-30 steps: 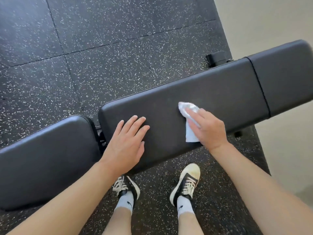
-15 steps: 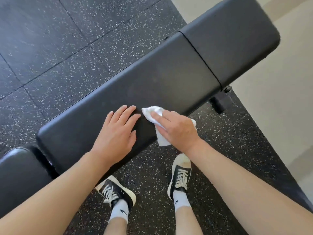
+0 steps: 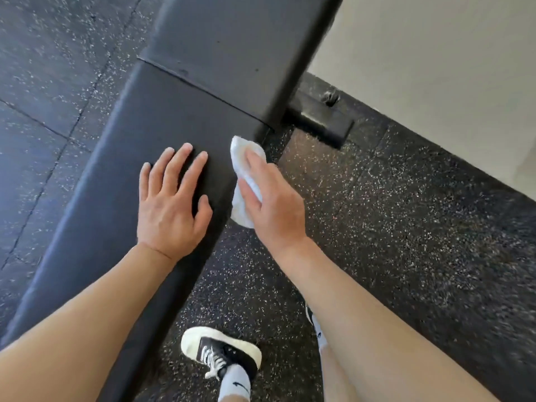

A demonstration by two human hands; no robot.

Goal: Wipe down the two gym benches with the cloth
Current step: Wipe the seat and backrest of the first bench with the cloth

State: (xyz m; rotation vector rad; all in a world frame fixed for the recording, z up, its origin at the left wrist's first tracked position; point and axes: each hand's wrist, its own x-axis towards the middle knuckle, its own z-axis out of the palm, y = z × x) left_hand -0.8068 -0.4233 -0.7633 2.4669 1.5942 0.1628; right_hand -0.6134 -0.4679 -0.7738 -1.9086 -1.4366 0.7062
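Cloth (image 3: 246,172) under right hand (image 3: 272,204), bench (image 3: 162,120) edge.

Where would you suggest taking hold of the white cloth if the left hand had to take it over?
Probably the loose lower end of the white cloth, hanging past the near edge of the bench pad below the right hand. The left hand, lying flat beside it, could pinch that free fold from the left; the rest is covered by the right hand's fingers.
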